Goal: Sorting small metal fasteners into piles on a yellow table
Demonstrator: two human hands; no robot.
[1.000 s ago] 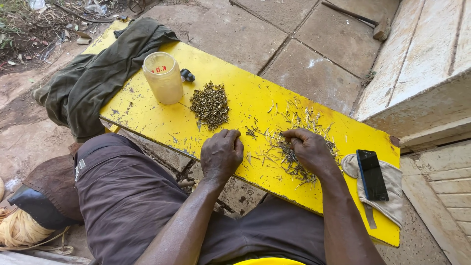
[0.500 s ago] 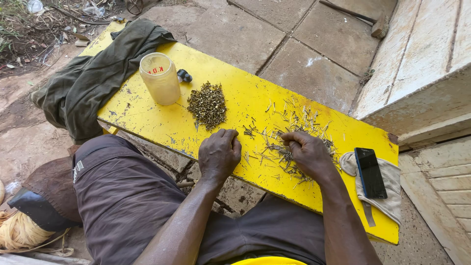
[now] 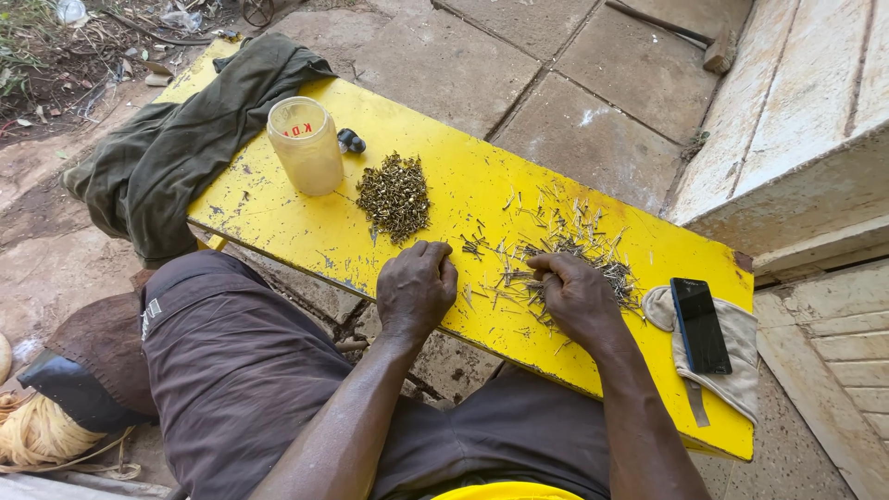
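Right hand [image 3: 579,296] is curled, fingertips picking in the scattered nails [image 3: 565,245] on the yellow board [image 3: 278,222]. Left hand [image 3: 417,287] is closed in a loose fist; can't tell what's in it. Looks like sorting, with the sorted pile [image 3: 394,194] at 11 o'clock beside the jar [image 3: 306,145]. Next pick wants a fine pinch.

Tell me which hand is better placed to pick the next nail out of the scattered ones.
Probably the right hand: its fingers already rest on the scattered nails on the yellow board. The left hand is curled in a fist beside them, nearer the heap of small metal pieces.
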